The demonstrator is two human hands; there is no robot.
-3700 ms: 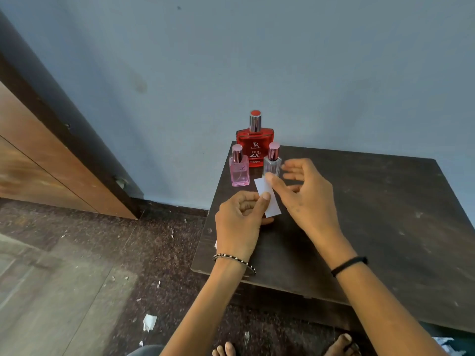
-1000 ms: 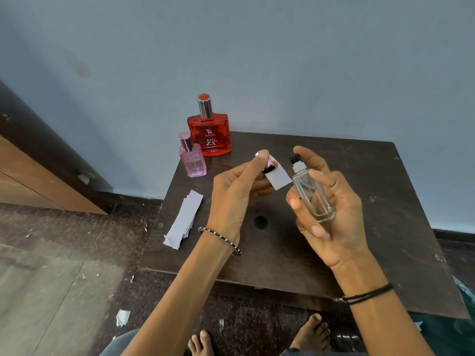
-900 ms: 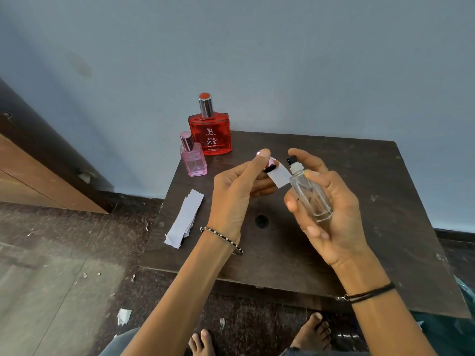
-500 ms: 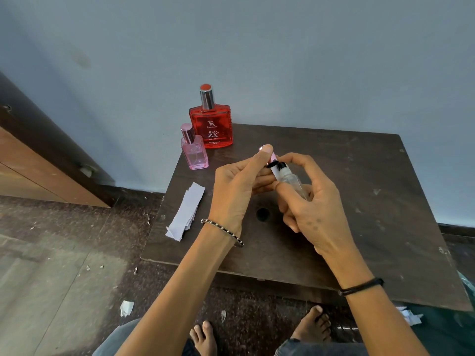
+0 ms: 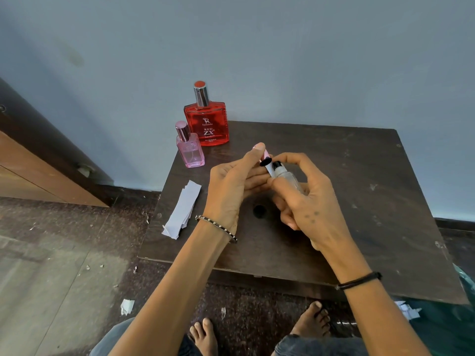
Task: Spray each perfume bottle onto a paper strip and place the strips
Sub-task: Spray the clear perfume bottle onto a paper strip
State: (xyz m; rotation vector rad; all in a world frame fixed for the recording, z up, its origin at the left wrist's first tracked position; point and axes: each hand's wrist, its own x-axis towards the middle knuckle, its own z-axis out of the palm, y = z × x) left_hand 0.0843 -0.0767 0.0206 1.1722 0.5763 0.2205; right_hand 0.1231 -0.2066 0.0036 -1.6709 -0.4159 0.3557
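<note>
Right hand [image 5: 305, 201] gripped small clear glass spray bottle [image 5: 285, 176] above dark wooden table [image 5: 372, 201], nozzle just beside white paper strip [image 5: 270, 169] pinched with pink cap [image 5: 264, 154] in left hand [image 5: 228, 186].

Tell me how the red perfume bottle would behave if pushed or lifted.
The red perfume bottle looks like thick glass, seemingly full, so probably heavy and breakable. Its flat base on the table should slide rather than roll.

so the clear bottle [image 5: 285, 176] is off the desk [image 5: 372, 191] now, right hand [image 5: 308, 204] grips it, nozzle swung right up against the paper strip [image 5: 270, 170] that the left hand [image 5: 231, 181] pinches
</note>
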